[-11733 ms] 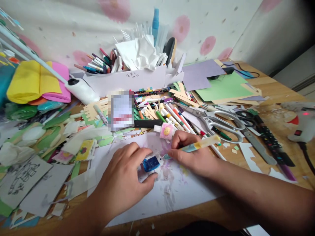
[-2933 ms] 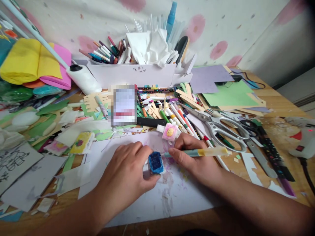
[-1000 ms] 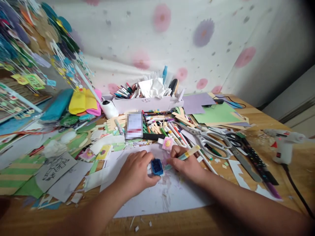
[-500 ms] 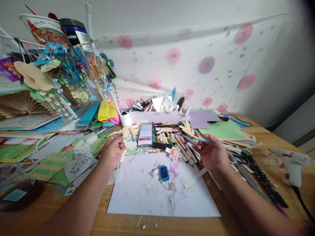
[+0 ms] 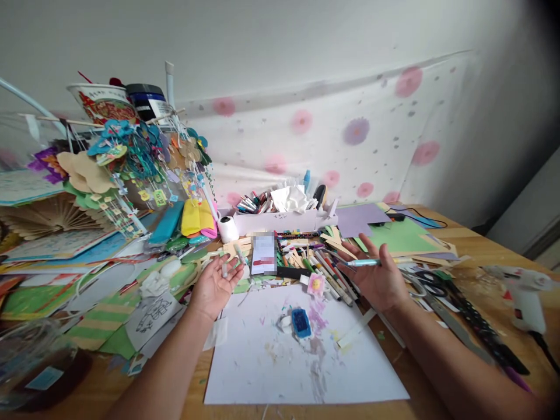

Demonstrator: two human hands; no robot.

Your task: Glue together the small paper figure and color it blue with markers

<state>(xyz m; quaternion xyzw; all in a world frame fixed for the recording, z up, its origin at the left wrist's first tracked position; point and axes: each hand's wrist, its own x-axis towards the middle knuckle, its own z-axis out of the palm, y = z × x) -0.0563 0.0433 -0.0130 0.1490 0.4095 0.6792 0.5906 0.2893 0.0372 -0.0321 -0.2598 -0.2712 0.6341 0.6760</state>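
My left hand (image 5: 216, 284) is raised palm up over the left edge of the white sheet (image 5: 271, 373), fingers spread; a small pale bit shows at its fingertips. My right hand (image 5: 380, 279) is also palm up, and a teal marker (image 5: 362, 262) lies pinched between thumb and fingers. A small blue-painted piece (image 5: 300, 322) lies on the sheet between the hands, touched by neither. A pink flower piece (image 5: 315, 284) sits just beyond it. A pale yellow strip (image 5: 356, 329) lies on the sheet under my right wrist.
Loose markers (image 5: 326, 271) and paper scraps are piled behind the sheet. A white box of pens and tissue (image 5: 280, 220) stands at the back. Scissors (image 5: 422, 280) and a glue gun (image 5: 520, 291) lie to the right. Hanging paper ornaments (image 5: 131, 157) and craft sheets fill the left.
Both hands let go of the blue piece and lifted apart, turning palm up. The view tilted up and back, showing the wall and hanging ornaments. The marker's pale yellowish end section is gone.
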